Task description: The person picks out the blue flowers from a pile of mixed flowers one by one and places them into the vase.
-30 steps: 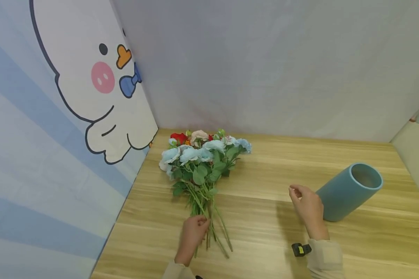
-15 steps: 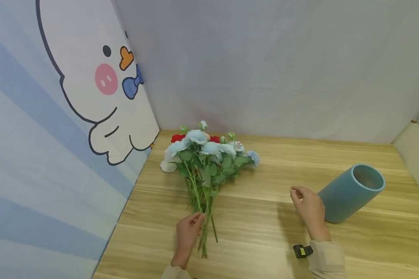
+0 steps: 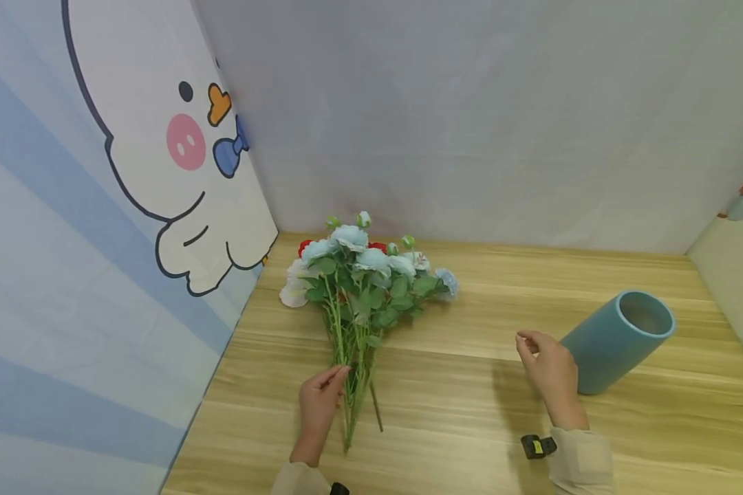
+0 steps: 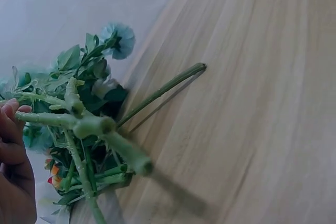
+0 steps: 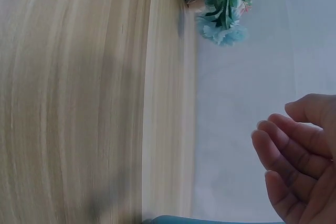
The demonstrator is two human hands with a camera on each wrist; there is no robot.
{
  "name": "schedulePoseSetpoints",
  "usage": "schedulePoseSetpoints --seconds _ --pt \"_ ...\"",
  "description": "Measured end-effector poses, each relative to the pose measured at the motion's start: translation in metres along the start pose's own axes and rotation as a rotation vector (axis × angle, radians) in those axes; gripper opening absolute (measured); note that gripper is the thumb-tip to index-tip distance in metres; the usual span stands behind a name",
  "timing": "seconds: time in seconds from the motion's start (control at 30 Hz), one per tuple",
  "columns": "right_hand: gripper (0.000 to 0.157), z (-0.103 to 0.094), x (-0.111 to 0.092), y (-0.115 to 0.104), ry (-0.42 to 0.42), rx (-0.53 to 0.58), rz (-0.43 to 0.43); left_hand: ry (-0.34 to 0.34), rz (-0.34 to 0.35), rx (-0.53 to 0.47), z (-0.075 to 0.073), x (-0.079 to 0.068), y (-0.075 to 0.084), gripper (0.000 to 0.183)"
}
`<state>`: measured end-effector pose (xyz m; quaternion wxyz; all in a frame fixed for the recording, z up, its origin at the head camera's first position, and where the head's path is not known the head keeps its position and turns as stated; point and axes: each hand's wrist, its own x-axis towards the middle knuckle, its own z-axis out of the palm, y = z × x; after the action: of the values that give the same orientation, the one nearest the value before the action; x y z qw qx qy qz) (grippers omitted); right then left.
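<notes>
A bunch of artificial flowers point(image 3: 373, 262), pale blue with some white and red, lies toward the left of the table in the head view, its green stems point(image 3: 354, 405) pointing at the person. My left hand point(image 3: 319, 407) pinches flower stems between thumb and fingertips, partway up the bunch. From the left wrist, cut stem ends point(image 4: 128, 153) show beside the fingers, with orange and red petals partly hidden behind. My right hand point(image 3: 551, 377) hovers beside a blue vase point(image 3: 613, 347), its fingers loosely curved around nothing, as the right wrist view also shows.
The wood-grain table point(image 3: 464, 426) meets a grey backdrop point(image 3: 470, 124) at the rear. A cartoon-printed cloth point(image 3: 130, 330) borders the left side. The vase, with its round mouth facing up, appears slanted on the right. A black wrist device point(image 3: 537, 447) sits by the right sleeve.
My left hand has shifted slightly left and away from the person, drawing the pinched stems with it. The blue blooms have lifted and spread over the red ones. The right hand stays nearly still.
</notes>
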<state>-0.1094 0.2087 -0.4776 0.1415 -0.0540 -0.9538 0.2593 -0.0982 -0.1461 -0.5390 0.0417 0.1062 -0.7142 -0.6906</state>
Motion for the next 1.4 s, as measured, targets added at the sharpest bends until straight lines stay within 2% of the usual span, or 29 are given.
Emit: schedulePoseSetpoints --seconds 0.1,0.2,0.3,0.43,0.63,0.77,0.9,1.03,1.13,1.23,1.33,1.4 --pt "0.027 0.000 0.000 0.001 0.009 0.000 -0.007 0.025 -0.001 -0.008 -0.003 0.007 -0.003 0.026" --pt "0.027 0.001 0.001 0.002 0.014 -0.001 -0.010 0.042 0.022 -0.044 -0.006 0.012 0.001 0.023" --pt "0.026 0.000 0.001 0.002 0.021 -0.001 -0.014 0.040 0.058 -0.087 -0.007 0.012 0.014 0.021" --pt "0.027 -0.001 0.002 0.002 0.026 -0.001 -0.015 0.036 0.108 -0.096 -0.008 0.011 0.034 0.022" --pt "0.026 -0.002 0.002 0.002 0.034 -0.001 -0.014 0.049 0.177 -0.091 -0.010 0.015 0.045 0.023" --pt "0.026 -0.003 0.002 0.002 0.040 0.001 -0.010 0.060 0.177 -0.079 -0.009 0.017 0.051 0.023" --pt "0.027 -0.004 0.003 0.003 0.043 0.004 -0.011 0.055 0.159 -0.111 -0.009 0.020 0.055 0.025" --pt "0.027 -0.004 0.003 0.004 0.041 0.000 -0.004 0.046 0.211 -0.157 -0.011 0.027 0.058 0.023" --pt "0.027 -0.004 0.003 0.004 0.033 0.000 0.005 0.059 0.253 -0.182 -0.014 0.035 0.056 0.015" --pt "0.027 -0.004 0.003 0.005 0.029 0.000 0.008 0.076 0.286 -0.200 -0.015 0.043 0.054 0.015" --pt "0.028 -0.004 0.003 0.005 0.027 -0.001 0.016 0.060 0.337 -0.206 -0.014 0.048 0.057 0.015" --pt "0.029 -0.004 0.002 0.004 0.015 -0.004 0.026 0.041 0.348 -0.209 -0.014 0.047 0.064 0.019"
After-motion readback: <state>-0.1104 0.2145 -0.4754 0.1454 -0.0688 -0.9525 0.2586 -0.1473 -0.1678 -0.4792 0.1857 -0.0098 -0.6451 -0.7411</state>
